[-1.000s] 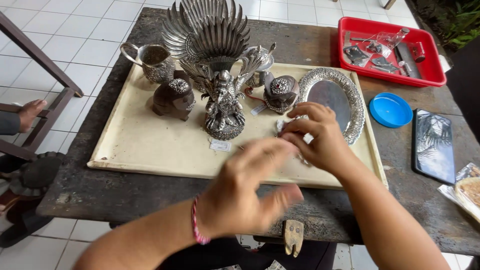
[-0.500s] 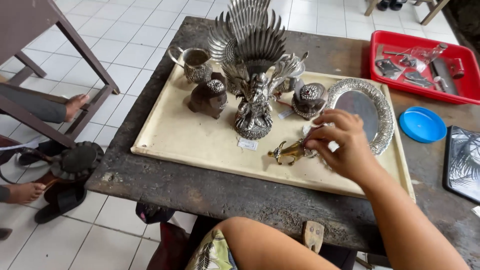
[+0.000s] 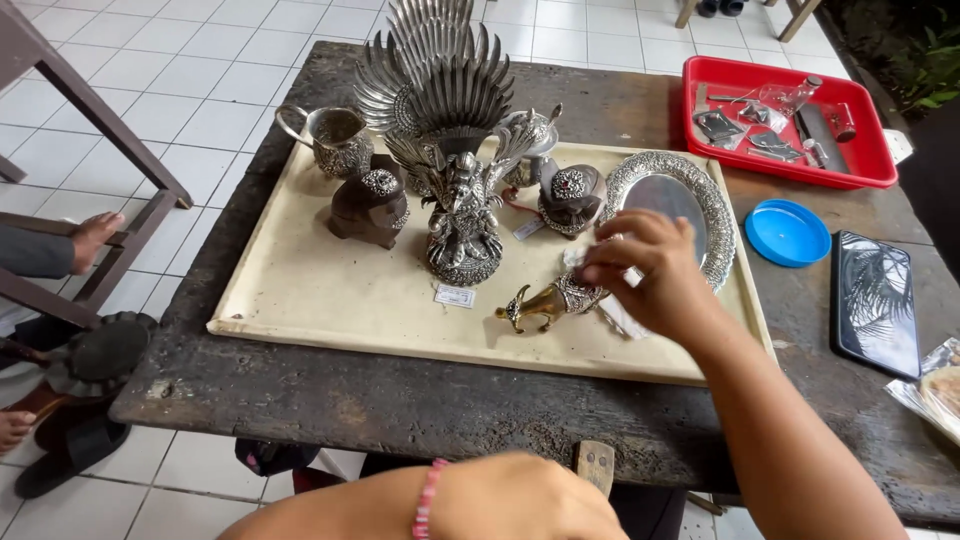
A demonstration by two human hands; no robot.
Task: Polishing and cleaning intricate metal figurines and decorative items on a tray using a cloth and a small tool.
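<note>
Lying on its side near the front edge of the cream board [image 3: 330, 300], head pointing left: a small brass and silver animal figurine [image 3: 548, 303], its rear end disappearing under the right hand [image 3: 650, 275]. Curling down over that rear end and over a scrap of white cloth [image 3: 620, 318], the fingers [image 3: 610, 262] half closed; hard telling whether pinching the figurine or only the cloth, the contact being hidden by the hand itself. Hovering low at the bottom edge, cut off by the frame, the left hand [image 3: 520, 500] with a pink beaded bracelet [image 3: 428, 498] at the wrist, fingers out of sight, so no telling whether holding anything. Lying just left of the figurine, a small white tag [image 3: 455, 296]. Standing behind it, a tall silver winged statue [image 3: 450, 150], flanked by a dark lidded pot [image 3: 370, 205] on the left and a second ornate lidded pot [image 3: 572, 195] on the right, with a silver jug [image 3: 335, 140] at the far left corner. Resting partly behind the right hand, an oval silver tray [image 3: 690, 195]. Sitting beyond the board on the dark weathered tabletop [image 3: 350, 410], a blue round lid [image 3: 787, 232], a black phone [image 3: 878, 300], and a red plastic tray [image 3: 865, 150] holding small metal tools and bits, too jumbled for telling apart. Showing at the left edge, another person's hand [image 3: 95, 238] on a wooden frame.
</note>
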